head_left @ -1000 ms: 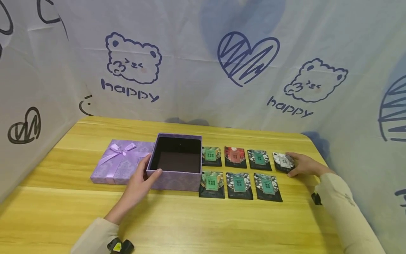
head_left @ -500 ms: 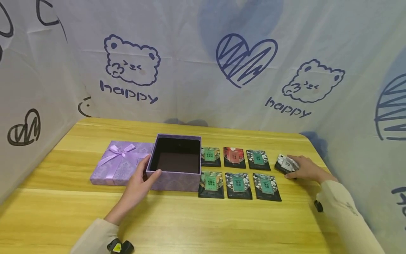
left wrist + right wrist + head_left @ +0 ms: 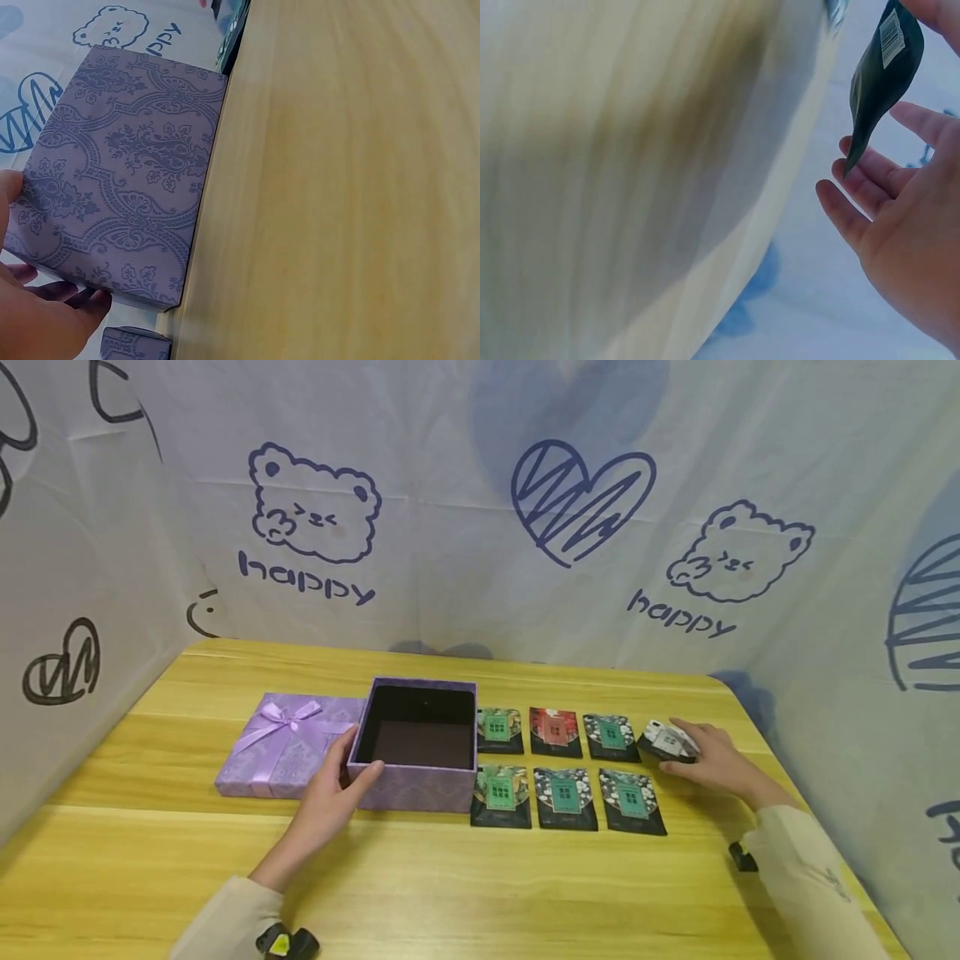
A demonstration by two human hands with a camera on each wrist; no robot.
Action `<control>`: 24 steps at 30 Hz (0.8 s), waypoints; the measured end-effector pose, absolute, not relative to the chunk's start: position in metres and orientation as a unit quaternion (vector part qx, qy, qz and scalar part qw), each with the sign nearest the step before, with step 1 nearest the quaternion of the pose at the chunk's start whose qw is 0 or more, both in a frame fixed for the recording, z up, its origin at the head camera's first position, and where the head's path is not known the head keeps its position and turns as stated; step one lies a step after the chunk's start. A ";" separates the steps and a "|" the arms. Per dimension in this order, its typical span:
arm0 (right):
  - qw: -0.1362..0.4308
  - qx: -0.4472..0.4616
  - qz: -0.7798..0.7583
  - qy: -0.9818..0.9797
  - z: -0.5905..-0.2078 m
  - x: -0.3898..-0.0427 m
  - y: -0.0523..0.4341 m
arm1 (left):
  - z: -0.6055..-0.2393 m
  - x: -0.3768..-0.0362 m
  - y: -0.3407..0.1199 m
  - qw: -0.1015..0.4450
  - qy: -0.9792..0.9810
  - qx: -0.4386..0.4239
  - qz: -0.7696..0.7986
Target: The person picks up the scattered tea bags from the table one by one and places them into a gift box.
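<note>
Beside the open purple box (image 3: 417,745), the left hand (image 3: 330,793) clasps its near-left corner, steadying it. Right of the box, past 6 flat sachets (image 3: 566,797), the right hand (image 3: 708,758) pinches a 7th sachet (image 3: 664,742), tilting it off the desk (image 3: 450,877).

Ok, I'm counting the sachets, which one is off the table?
The white sachet at the far row's right end: the right hand holds it tilted off the table, while the other six lie flat.

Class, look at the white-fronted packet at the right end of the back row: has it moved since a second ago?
Yes. The white-fronted packet, pinched by the right hand, has lifted off the table and shifted left towards the neighbouring green packet.
</note>
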State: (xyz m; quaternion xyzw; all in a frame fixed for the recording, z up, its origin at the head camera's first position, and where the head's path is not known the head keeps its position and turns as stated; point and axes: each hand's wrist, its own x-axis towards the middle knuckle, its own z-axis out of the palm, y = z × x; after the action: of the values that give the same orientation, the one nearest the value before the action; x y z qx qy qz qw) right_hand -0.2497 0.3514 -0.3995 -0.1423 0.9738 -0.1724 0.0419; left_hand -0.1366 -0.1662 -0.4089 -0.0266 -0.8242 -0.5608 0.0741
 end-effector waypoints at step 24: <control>0.029 -0.230 -0.219 0.948 -0.382 -0.235 0.270 | -0.412 -0.138 -0.168 0.075 -0.824 -0.031 -0.561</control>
State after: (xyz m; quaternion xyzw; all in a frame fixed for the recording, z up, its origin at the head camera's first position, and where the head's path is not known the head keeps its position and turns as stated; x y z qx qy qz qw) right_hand -0.2350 0.2704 -0.3823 -0.2301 0.9477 -0.2192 0.0291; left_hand -0.1384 -0.1684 -0.4115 -0.0314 -0.8235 -0.5614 0.0752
